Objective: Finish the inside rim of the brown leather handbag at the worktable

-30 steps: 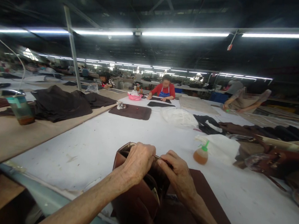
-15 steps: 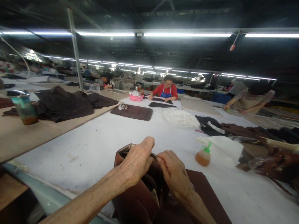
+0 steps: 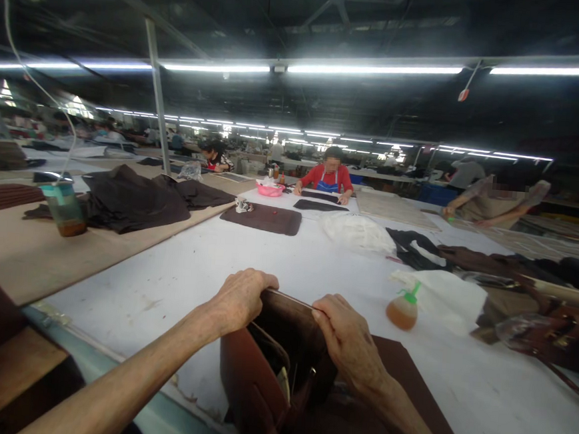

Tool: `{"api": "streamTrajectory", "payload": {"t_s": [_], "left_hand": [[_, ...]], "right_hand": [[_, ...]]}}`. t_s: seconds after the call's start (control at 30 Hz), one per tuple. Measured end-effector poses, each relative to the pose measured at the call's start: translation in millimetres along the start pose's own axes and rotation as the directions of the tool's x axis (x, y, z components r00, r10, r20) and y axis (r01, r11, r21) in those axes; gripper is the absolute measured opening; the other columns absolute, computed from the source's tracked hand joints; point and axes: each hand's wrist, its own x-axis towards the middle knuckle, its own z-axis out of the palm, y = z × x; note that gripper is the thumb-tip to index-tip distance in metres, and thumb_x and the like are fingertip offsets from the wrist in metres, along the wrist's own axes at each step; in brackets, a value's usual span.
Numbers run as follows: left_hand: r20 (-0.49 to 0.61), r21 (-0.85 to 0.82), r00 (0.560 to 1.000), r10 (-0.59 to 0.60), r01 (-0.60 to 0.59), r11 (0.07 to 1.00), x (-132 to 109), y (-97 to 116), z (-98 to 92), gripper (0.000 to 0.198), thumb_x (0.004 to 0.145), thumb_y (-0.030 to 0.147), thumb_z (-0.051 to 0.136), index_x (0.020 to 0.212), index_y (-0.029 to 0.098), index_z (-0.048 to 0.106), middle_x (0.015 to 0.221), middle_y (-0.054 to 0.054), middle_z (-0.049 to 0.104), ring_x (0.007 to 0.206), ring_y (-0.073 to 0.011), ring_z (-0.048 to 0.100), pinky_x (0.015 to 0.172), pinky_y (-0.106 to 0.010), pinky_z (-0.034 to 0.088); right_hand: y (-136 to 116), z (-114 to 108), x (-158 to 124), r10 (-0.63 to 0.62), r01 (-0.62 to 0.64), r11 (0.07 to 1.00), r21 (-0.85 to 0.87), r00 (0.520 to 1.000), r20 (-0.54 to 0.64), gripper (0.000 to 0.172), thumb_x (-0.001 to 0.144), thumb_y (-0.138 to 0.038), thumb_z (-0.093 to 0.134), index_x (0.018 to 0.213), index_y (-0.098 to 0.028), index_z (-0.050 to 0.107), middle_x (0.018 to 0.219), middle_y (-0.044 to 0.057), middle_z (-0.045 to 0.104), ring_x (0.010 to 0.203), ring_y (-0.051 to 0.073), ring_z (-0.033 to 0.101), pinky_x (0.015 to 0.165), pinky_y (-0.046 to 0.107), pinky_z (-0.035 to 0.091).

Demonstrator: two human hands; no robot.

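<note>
A brown leather bag (image 3: 252, 368) stands at the near side of the white table, its mouth open toward me. My left hand (image 3: 240, 303) is closed on the left end of the bag's far rim, thumb side up. On the same rim, farther right, my right hand (image 3: 348, 332) pinches the edge. Between the hands the rim runs nearly straight. Inside show a dark lining and a pale tag-like piece (image 3: 284, 384). A flat brown leather piece (image 3: 407, 380) lies beneath and to the right of the bag.
A squeeze bottle (image 3: 402, 309) with a green spout and amber liquid stands right of my hands. Beyond are a brown pad (image 3: 262, 218), white cloth (image 3: 356, 232) and a pink basin (image 3: 269, 188). Brown bags (image 3: 561, 332) lie at right. A co-worker (image 3: 326, 173) sits opposite.
My left hand has moved left along the rim, away from my right hand. The rim is now stretched straighter and the bag's mouth is wider. The view has shifted slightly left.
</note>
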Motion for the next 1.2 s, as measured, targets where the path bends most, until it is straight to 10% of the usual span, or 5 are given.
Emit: {"api": "streamTrajectory", "payload": {"t_s": [0.4, 0.83, 1.07, 1.2], "left_hand": [[-0.001, -0.205, 0.998, 0.057, -0.056, 0.977, 0.8, -4.1, 1.1, 0.034, 0.055, 0.004, 0.040, 0.069, 0.021, 0.065, 0.064, 0.002, 0.061, 0.065, -0.0128, 0.055, 0.060, -0.021, 0.038], [-0.044, -0.270, 0.997, 0.066, -0.075, 0.960, -4.4, -13.1, 3.1, 0.023, 0.064, 0.011, 0.048, 0.084, 0.021, 0.051, 0.074, 0.001, 0.060, 0.065, -0.0134, 0.054, 0.055, -0.021, 0.036], [-0.022, 0.105, 0.976, -0.218, 0.219, 0.970, -22.8, -8.3, -19.9, 0.028, 0.058, 0.015, 0.050, 0.084, 0.021, 0.061, 0.081, -0.007, 0.063, 0.076, -0.0264, 0.059, 0.057, -0.030, 0.034], [-0.036, -0.029, 0.982, -0.186, 0.185, 0.982, -31.6, -16.4, -19.9, 0.016, 0.060, 0.019, 0.049, 0.069, 0.023, 0.061, 0.069, -0.003, 0.062, 0.070, -0.0213, 0.057, 0.056, -0.028, 0.032]], "right_hand": [[-11.2, -0.2, 11.3, -0.007, 0.050, 0.912, -0.408, 0.994, 0.107, 0.023, 0.092, -0.027, 0.038, 0.082, -0.020, 0.058, 0.076, 0.003, 0.060, 0.072, 0.020, 0.050, 0.067, 0.035, 0.027], [-65.5, 18.5, 50.0, 0.112, -0.004, 0.920, -0.391, 0.961, 0.254, 0.020, 0.089, -0.025, 0.044, 0.075, -0.020, 0.057, 0.068, -0.001, 0.064, 0.058, 0.016, 0.056, 0.052, 0.029, 0.021], [-63.1, 25.1, 44.4, 0.099, 0.006, 0.880, -0.474, 0.975, 0.197, 0.028, 0.094, -0.030, 0.035, 0.075, -0.020, 0.053, 0.068, 0.000, 0.064, 0.060, 0.019, 0.058, 0.051, 0.031, 0.017], [-67.0, 25.0, 44.1, 0.095, 0.027, 0.863, -0.504, 0.972, 0.215, 0.028, 0.094, -0.028, 0.033, 0.077, -0.020, 0.053, 0.069, 0.001, 0.064, 0.061, 0.020, 0.059, 0.051, 0.031, 0.018]]}}
